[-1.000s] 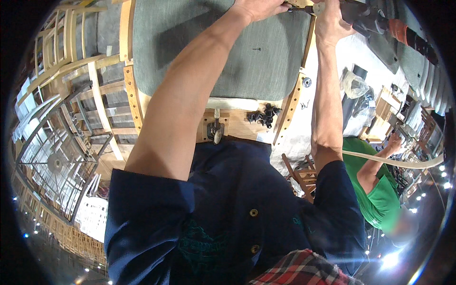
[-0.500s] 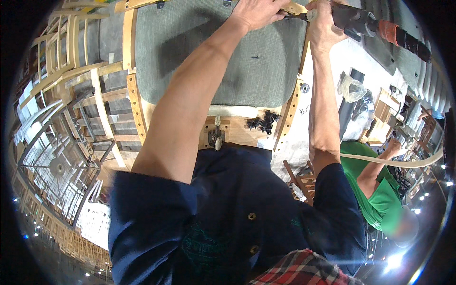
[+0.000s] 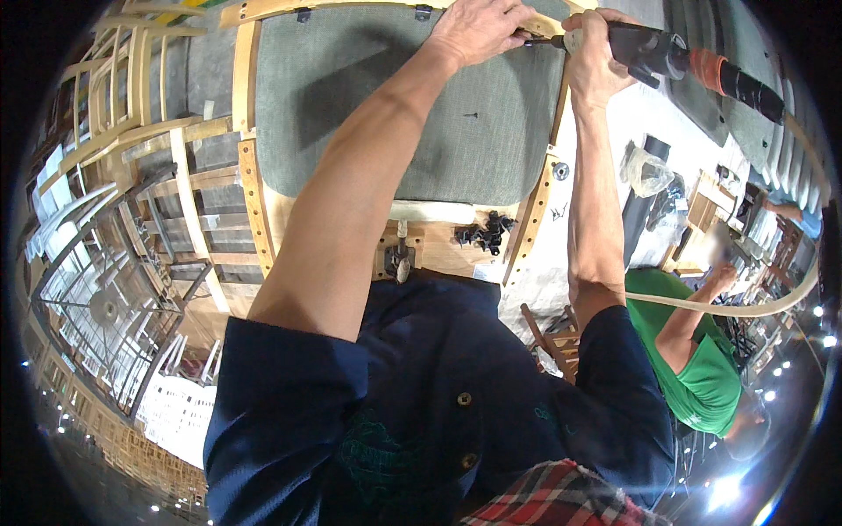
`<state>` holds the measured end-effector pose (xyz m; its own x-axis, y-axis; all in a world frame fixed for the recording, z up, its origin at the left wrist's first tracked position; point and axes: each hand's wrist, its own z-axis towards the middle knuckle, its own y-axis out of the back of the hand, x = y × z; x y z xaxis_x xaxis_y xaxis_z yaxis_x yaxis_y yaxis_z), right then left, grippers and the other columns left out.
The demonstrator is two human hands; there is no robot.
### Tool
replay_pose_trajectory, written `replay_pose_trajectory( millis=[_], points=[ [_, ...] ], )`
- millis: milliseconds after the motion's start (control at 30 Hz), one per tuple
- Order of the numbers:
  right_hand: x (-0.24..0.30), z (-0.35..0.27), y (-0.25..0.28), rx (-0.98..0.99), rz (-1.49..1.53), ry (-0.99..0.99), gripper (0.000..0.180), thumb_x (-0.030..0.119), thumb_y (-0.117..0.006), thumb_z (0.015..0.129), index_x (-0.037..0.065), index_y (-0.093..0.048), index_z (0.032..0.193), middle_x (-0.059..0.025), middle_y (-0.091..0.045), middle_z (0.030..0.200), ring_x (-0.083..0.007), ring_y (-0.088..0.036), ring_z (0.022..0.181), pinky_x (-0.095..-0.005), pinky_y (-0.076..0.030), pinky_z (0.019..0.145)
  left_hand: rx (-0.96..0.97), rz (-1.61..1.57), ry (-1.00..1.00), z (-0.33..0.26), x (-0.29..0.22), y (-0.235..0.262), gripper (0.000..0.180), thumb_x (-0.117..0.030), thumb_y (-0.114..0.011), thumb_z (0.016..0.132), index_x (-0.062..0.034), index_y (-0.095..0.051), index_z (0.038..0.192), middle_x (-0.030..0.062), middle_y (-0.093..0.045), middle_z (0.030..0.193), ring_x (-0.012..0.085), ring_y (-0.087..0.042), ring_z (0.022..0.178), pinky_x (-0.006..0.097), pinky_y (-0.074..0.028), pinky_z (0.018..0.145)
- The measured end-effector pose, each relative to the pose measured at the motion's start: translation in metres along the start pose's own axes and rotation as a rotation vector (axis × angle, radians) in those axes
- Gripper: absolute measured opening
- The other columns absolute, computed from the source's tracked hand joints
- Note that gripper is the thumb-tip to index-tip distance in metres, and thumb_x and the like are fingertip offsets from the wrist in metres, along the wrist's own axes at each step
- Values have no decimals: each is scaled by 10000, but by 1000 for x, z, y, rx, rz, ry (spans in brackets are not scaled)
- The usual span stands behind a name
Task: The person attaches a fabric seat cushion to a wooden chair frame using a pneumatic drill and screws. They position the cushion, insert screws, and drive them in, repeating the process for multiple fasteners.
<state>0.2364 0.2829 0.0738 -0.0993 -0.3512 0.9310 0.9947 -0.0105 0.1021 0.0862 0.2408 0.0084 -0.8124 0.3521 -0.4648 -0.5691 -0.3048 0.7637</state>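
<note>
A chair seat with grey-green fabric [image 3: 421, 105] in a bent light-wood frame [image 3: 250, 175] lies in front of me on a wooden bench. My left hand [image 3: 478, 28] rests at the seat's far right corner, fingers pinched around a small dark screw or bit at the tool's tip. My right hand [image 3: 595, 54] grips a black power screwdriver [image 3: 658, 53] with an orange collar and a hose, its tip pressed to the frame corner.
A pile of black screws [image 3: 484, 232] and a small metal fitting [image 3: 399, 259] lie on the bench near me. Stacked wooden chair frames [image 3: 114, 131] stand at the left. A person in a green shirt [image 3: 702, 368] works at the right, behind a pale hose [image 3: 745, 307].
The view has tilted, so both hands and the screwdriver now sit lower and fuller in the picture. The hands keep the same hold at the frame corner.
</note>
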Motion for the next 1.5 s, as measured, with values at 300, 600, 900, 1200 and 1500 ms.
replay_pose_trajectory(
  millis=[300,600,900,1200,1500],
  points=[
    [50,-53,49,78,-511,181,236,-71,-580,845,66,-689,1004,-80,-652,1036,-190,-561,1095,-376,-397,1002,-65,62,-55,-8,16,-19,360,-338,-640,958,-112,-673,1236,89,-658,1239,268,-577,1195,423,-467,1039],
    [127,-190,121,-200,-21,-205,229,98,-651,949,48,-549,1148,-83,-598,963,-181,-609,837,-354,-525,779,-5,-77,28,-92,-64,44,282,-248,-762,835,-72,-731,1053,105,-681,1001,300,-633,957,414,-525,859],
    [150,-205,116,-165,48,-77,204,60,-655,934,43,-579,1123,9,-615,870,-70,-567,752,-252,-487,683,116,-4,167,-113,-79,49,182,-172,-717,863,-69,-754,1008,92,-669,939,290,-620,934,401,-513,824],
    [174,-215,119,-250,148,1,206,28,-625,939,-9,-524,1115,-51,-631,770,-113,-612,701,-285,-507,635,177,-869,717,-127,-124,63,199,-164,-682,961,16,-685,1047,35,-675,831,95,-567,646,245,-487,618],
    [204,-209,107,-265,398,-38,182,17,-582,925,-16,-501,1085,-116,-585,745,-204,-617,679,-368,-531,673,205,-1766,984,-174,-170,65,169,-158,-623,1005,-16,-619,1095,39,-632,872,112,-588,737,241,-507,689]
  ],
)
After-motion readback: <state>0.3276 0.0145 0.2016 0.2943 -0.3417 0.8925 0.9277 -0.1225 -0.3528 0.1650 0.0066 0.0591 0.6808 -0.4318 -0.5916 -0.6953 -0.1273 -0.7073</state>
